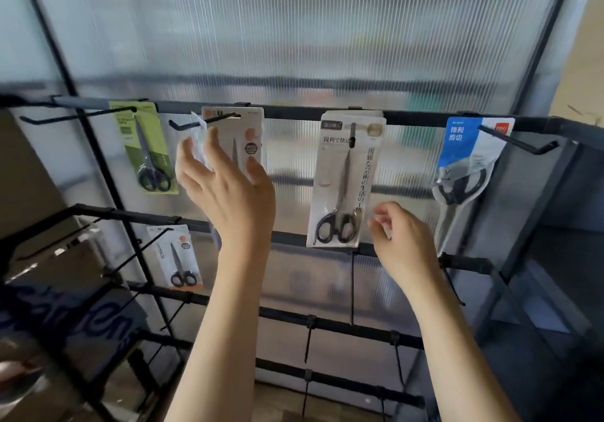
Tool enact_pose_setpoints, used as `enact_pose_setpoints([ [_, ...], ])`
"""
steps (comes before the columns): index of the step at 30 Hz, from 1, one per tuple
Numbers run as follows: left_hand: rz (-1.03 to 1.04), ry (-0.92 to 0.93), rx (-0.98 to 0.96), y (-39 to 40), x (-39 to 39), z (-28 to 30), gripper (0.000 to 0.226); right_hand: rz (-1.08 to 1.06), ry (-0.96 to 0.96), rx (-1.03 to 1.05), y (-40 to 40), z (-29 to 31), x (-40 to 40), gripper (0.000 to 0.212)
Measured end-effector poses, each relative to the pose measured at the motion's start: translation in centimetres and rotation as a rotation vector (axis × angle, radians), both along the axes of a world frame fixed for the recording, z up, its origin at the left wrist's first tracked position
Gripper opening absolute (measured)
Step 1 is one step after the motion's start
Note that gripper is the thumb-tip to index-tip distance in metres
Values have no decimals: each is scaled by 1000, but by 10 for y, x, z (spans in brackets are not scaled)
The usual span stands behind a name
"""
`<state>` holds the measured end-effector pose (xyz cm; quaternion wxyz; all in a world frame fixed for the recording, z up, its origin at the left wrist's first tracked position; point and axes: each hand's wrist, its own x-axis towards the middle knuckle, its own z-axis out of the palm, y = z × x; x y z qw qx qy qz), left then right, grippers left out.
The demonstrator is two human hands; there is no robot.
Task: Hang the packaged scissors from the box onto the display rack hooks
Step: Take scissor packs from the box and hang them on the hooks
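This is looking like a shop or stockroom display area. A black metal display rack (294, 116) with peg hooks (519, 143) is standing in front of the hands (228, 186), carrying carded retail packs of scissors (343, 179) in printed packaging. Behind the rack a ribbed translucent panel (294, 29) is forming the wall. Cardboard boxes (65, 307) are sitting stacked to the left of the hands.

Translucent ribbed polycarbonate wall panel (294, 29) behind, passing diffuse daylight; brown cardboard boxes (49, 258) stacked lower left; grey metal shelving unit (539, 225) right.
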<state>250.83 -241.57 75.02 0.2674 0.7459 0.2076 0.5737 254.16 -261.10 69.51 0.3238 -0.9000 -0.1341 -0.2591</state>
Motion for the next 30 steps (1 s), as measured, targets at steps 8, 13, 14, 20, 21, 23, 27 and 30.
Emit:
enact_pose_setpoints([
  [8, -34, 187, 128, 19, 4, -5, 76, 33, 17, 29, 21, -5, -16, 21],
  [13, -65, 94, 164, 29, 8, -1, 82, -37, 6, 30, 30, -8, -35, 24],
  [14, -84, 84, 150, 30, 8, -1, 79, -58, 2, 25, 32, -8, -38, 23],
  [20, -189, 370, 201, 43, 9, 2, 63, -147, 3, 31, 52, -8, -60, 20],
  [21, -208, 392, 211, 46, 10, 3, 64, -159, 7, 27, 56, -8, -64, 19],
  [23, -238, 435, 226, 51, 12, 5, 63, -182, 13, 15, 62, -9, -71, 19],
  [27, -297, 486, 253, 62, 6, 5, 62, -220, 37, 16, 73, -11, -87, 19],
  [30, -338, 510, 279, 68, -6, -5, 61, -253, 35, 4, 85, -16, -104, 24],
])
